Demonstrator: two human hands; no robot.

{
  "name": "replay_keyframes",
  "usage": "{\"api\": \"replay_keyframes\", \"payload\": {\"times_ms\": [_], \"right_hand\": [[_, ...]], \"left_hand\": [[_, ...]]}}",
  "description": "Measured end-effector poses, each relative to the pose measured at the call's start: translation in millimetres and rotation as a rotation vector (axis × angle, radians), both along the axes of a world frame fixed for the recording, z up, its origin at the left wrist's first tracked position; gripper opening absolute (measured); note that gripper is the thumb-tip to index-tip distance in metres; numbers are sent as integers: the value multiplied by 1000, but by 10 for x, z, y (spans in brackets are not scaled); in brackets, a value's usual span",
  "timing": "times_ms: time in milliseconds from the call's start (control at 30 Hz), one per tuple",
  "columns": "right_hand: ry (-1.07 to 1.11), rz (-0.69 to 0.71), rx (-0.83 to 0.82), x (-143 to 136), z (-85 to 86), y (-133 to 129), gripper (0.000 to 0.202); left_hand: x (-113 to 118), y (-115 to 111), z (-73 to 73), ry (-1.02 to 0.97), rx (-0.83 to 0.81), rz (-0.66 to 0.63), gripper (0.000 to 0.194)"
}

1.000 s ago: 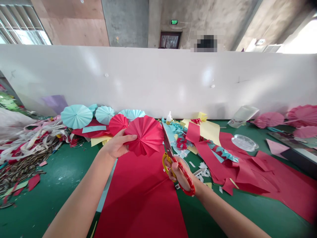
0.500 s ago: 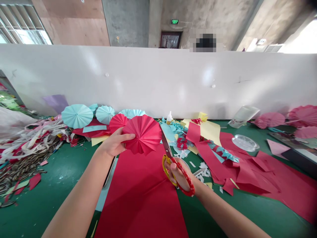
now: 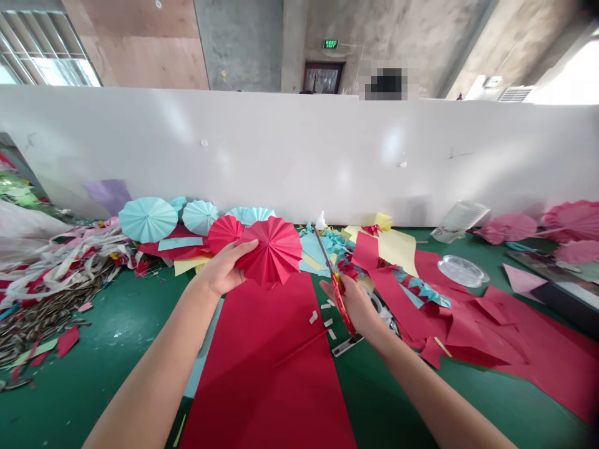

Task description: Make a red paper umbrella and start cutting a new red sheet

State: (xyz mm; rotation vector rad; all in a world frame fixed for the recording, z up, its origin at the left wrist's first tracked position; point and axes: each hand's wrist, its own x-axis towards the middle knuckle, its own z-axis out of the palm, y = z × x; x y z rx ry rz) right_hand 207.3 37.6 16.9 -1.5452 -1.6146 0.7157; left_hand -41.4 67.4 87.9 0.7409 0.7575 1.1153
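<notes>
Pinched between the thumb and fingers of my left hand point(image 3: 229, 267) is a round, red pleated paper rosette point(image 3: 274, 252), raised above a large red paper sheet point(image 3: 266, 368). My right hand point(image 3: 358, 302) is closed on scissors point(image 3: 337, 284) with red and yellow handles. Their blades look together and point away from me, to the right of the rosette and apart from it. A second red rosette point(image 3: 224, 232) lies behind my left hand, partly hidden. Small white paper scraps point(image 3: 314, 317) lie on the sheet's right edge, near a utility knife point(image 3: 347, 345).
Light blue rosettes point(image 3: 148, 219) line the foot of a white board point(image 3: 281, 149). A small white glue bottle point(image 3: 321, 220) stands behind the scissors. Red paper pieces point(image 3: 491, 330) and a clear plastic lid point(image 3: 463, 270) lie right; ribbons and wires point(image 3: 70, 268) pile left.
The scissors have moved right, away from the rosette's edge, and my right hand has turned. The rosette has shifted slightly. White scraps now show on the red sheet.
</notes>
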Motion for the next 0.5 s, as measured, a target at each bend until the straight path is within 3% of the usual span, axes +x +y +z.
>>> {"api": "replay_keyframes", "payload": {"times_ms": [100,233,500], "right_hand": [[-301,-104,21,109,-42,115,24],[-585,-130,1,177,-96,170,19],[-783,-78,-7,158,-183,141,21]], "left_hand": [[22,20,-4,-34,-57,33,6],[66,45,-7,-59,-128,94,8],[144,18,-47,-35,-130,100,7]]}}
